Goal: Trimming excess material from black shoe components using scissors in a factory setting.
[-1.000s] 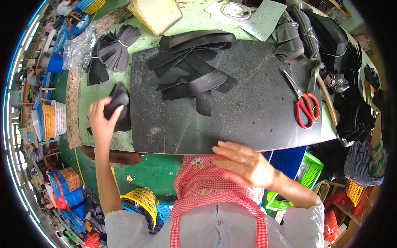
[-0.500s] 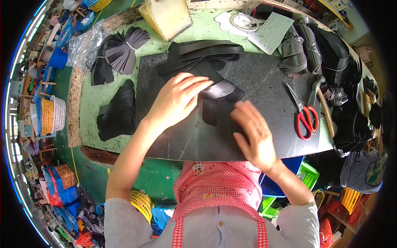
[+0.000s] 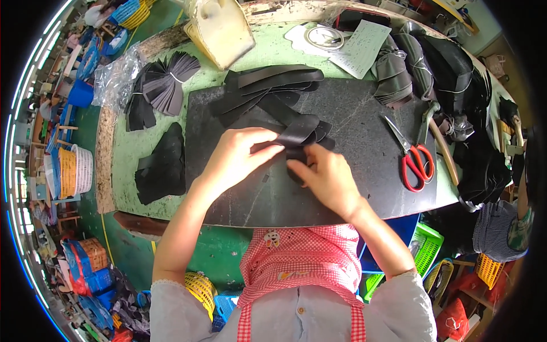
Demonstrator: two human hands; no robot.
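Over a dark slab (image 3: 250, 199), both hands work at a small black leather-like piece (image 3: 300, 130) with a curved outline. My left hand (image 3: 239, 159) pinches its left edge between thumb and fingers. Close by on the other side, my right hand (image 3: 330, 179) has thumb and fingers curled around the lower part of the black material, partly hiding it. More dark pieces overlap under and beside it. Just beyond the hands lies a loose stack of long black strips (image 3: 279, 77), some crossing down toward the held piece.
Red-handled scissors (image 3: 419, 168) and a wooden-handled hammer (image 3: 444, 148) lie at the right. Left are a tied fan of dark pieces (image 3: 171, 82) and a black pile (image 3: 162, 165). A yellowish container (image 3: 222, 34), a paper sheet (image 3: 362, 48) and tied dark rolls (image 3: 393, 77) sit behind.
My right hand has moved left and inward from beside the pieces to the black material. My left hand has come slightly down, and the held piece is now lifted and turned.
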